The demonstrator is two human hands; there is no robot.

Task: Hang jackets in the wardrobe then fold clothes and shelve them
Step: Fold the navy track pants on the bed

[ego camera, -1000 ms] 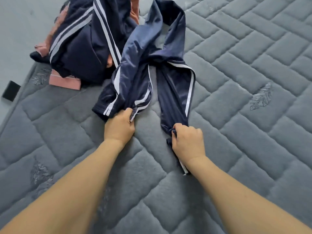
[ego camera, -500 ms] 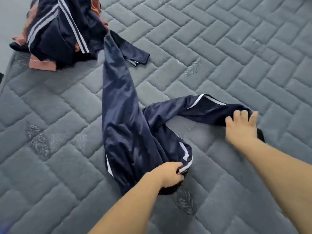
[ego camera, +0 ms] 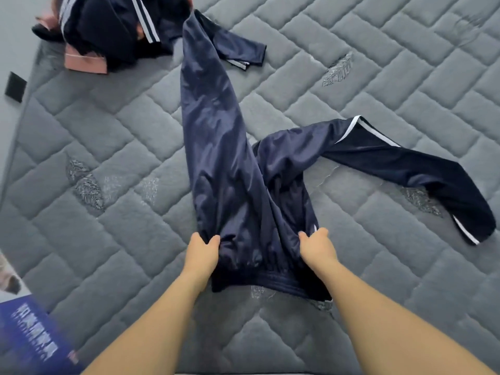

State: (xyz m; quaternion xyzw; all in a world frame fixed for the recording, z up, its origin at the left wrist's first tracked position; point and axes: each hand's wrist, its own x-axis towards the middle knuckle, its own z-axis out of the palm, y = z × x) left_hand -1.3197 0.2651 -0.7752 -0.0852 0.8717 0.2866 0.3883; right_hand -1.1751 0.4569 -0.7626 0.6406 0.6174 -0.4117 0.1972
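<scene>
Navy track trousers with white side stripes lie spread on the grey quilted mattress. One leg runs away from me toward the far left, the other stretches out to the right. The elastic waistband lies nearest me. My left hand grips the left side of the waist and my right hand grips the right side, both pinching the fabric just above the waistband.
A heap of other clothes, navy with white stripes and a pink garment, lies at the mattress's far left corner. A blue printed box sits at the lower left, off the mattress. A small black object lies on the floor at left.
My right hand let go of the right leg's end and came back to the waist. My left hand shifted to the waist's left side. The trousers now lie flatter and more spread.
</scene>
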